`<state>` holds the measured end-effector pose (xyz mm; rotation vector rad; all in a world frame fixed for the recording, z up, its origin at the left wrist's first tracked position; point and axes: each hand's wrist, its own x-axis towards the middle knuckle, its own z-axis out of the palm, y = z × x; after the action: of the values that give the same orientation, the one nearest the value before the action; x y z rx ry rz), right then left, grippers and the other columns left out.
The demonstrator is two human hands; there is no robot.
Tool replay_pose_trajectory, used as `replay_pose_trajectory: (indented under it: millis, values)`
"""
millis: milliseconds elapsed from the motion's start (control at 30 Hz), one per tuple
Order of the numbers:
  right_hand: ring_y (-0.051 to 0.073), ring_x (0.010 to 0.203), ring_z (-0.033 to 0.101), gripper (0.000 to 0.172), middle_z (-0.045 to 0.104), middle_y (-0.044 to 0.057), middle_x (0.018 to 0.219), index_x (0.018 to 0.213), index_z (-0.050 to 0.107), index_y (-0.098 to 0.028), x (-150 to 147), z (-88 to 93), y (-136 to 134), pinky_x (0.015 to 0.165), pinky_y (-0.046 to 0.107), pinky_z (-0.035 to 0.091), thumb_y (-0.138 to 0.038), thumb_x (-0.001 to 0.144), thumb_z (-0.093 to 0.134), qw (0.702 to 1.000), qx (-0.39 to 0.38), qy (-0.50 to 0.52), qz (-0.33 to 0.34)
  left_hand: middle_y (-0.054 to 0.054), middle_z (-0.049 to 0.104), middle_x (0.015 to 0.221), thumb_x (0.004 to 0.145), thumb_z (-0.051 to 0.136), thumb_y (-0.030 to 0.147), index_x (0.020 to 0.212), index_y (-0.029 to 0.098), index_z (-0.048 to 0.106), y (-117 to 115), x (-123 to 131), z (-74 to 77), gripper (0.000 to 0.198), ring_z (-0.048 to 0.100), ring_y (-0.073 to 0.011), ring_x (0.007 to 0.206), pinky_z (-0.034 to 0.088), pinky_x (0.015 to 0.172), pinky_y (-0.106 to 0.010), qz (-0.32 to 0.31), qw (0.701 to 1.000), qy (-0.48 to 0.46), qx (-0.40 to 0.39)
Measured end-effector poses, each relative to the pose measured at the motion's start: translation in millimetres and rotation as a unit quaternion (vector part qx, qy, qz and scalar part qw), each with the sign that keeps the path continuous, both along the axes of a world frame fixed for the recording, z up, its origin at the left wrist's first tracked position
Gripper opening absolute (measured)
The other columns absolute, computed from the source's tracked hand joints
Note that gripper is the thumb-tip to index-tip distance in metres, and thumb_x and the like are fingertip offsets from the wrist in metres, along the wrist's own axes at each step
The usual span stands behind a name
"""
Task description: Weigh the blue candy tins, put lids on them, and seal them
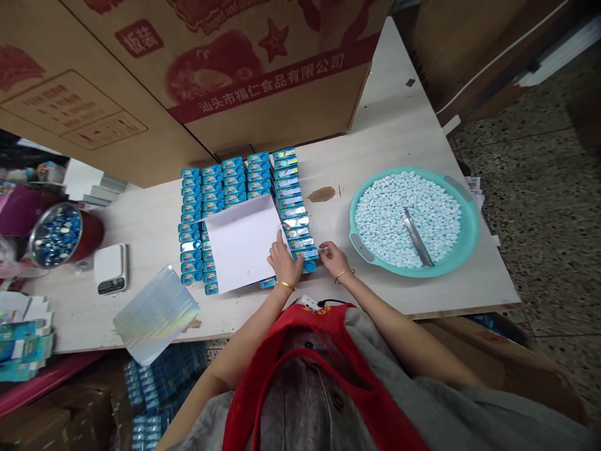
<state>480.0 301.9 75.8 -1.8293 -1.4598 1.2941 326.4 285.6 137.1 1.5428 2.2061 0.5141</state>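
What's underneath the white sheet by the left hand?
Small blue packs show around the white sheet, so their rows probably continue underneath. The left hand is at its right edge; whatever lies beneath the middle is hidden.

Mid-view I've got a plain white sheet (244,244) over blue cases (233,180), some topped with shiny silver strips (295,222). At three o'clock I see a turquoise basin (469,228) of white and pale-blue tablets (392,216); at eight, a silver film (157,316) with a rainbow sheen. Brown cartons (282,113) at eleven carry red print, a red pot (91,232) sits at nine, and at six I've a red apron (286,329)
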Motion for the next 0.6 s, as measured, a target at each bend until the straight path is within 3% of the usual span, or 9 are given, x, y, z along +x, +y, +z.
replay_pose_trajectory:
  millis: [67, 167, 300, 433, 600]
  values:
    - [0.015, 0.056, 0.049, 0.024, 0.050, -0.006, 0.055, 0.087, 0.058, -0.021, 0.2, 2.4, 1.7, 0.062, 0.027, 0.039, -0.041, 0.075, 0.053, 1.000, 0.000, -0.005, -0.005, -0.012, 0.051, 0.113, 0.075, 0.059, 0.029, 0.138, 0.021, 0.035, -2.4, -1.1, 6.4, 0.067, 0.048, -0.0292, 0.105, 0.036, 0.087, -0.044, -0.016, 0.999, -0.014, 0.031]
    - [0.017, 0.063, 0.052, 0.035, 0.056, 0.000, 0.067, 0.090, 0.057, -0.019, 3.2, 20.3, -0.9, 0.064, 0.028, 0.041, -0.051, 0.080, 0.047, 0.999, 0.014, 0.019, -0.046, -0.011, 0.051, 0.112, 0.080, 0.059, 0.033, 0.112, 0.020, 0.055, -8.7, -2.3, 27.8, 0.035, 0.048, -0.0265, 0.109, 0.037, 0.092, -0.043, -0.045, 0.991, -0.067, 0.104]
    - [0.017, 0.070, 0.055, 0.050, 0.063, 0.004, 0.079, 0.091, 0.059, -0.018, 4.9, 56.5, -16.2, 0.070, 0.030, 0.044, -0.065, 0.081, 0.042, 0.981, -0.012, 0.182, -0.070, -0.005, 0.054, 0.094, 0.083, 0.059, 0.035, 0.084, 0.020, 0.056, -17.8, -2.4, 53.5, 0.015, 0.053, -0.0191, 0.096, 0.042, 0.088, -0.036, -0.024, 0.967, -0.213, 0.138]
    - [0.015, 0.061, 0.051, 0.041, 0.058, 0.000, 0.064, 0.070, 0.058, -0.020, 2.4, 74.0, -31.9, 0.063, 0.029, 0.043, -0.060, 0.073, 0.060, 0.957, -0.057, 0.282, -0.040, -0.002, 0.054, 0.082, 0.079, 0.061, 0.032, 0.074, 0.018, 0.056, -27.5, -4.6, 46.2, 0.015, 0.053, -0.0151, 0.082, 0.045, 0.079, -0.031, 0.047, 0.947, -0.310, 0.067]
    - [0.014, 0.058, 0.048, 0.041, 0.053, -0.001, 0.056, 0.060, 0.054, -0.020, 8.9, 65.1, -36.7, 0.060, 0.028, 0.040, -0.059, 0.069, 0.063, 0.958, -0.059, 0.274, -0.062, 0.000, 0.056, 0.077, 0.070, 0.066, 0.029, 0.068, 0.017, 0.058, -35.9, -7.3, 28.7, 0.015, 0.052, -0.0134, 0.076, 0.044, 0.078, -0.030, 0.102, 0.931, -0.349, 0.017]
